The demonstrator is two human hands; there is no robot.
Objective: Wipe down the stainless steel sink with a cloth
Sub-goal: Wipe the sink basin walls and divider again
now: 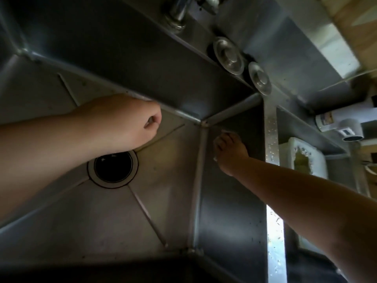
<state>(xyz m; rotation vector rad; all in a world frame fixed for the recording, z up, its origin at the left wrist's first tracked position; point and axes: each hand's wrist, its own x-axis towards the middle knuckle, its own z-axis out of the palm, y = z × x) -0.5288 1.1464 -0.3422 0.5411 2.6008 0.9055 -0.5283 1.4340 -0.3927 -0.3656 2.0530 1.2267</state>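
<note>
Two hands in sink [167, 201]: left hand [122, 121] fisted, apparently pinching cloth [140, 97]; right hand [230, 152] grip indeterminate. Risk: corner seam missed.

Dim, soft blur, wide-angle warping, right-side glare

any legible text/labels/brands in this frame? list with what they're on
None legible.
White bottle at the right edge, beside the stainless steel sink: a small label patch, too blurred to read.
Two round metal caps on the back ledge and the chrome tap base: no markings visible.
</note>
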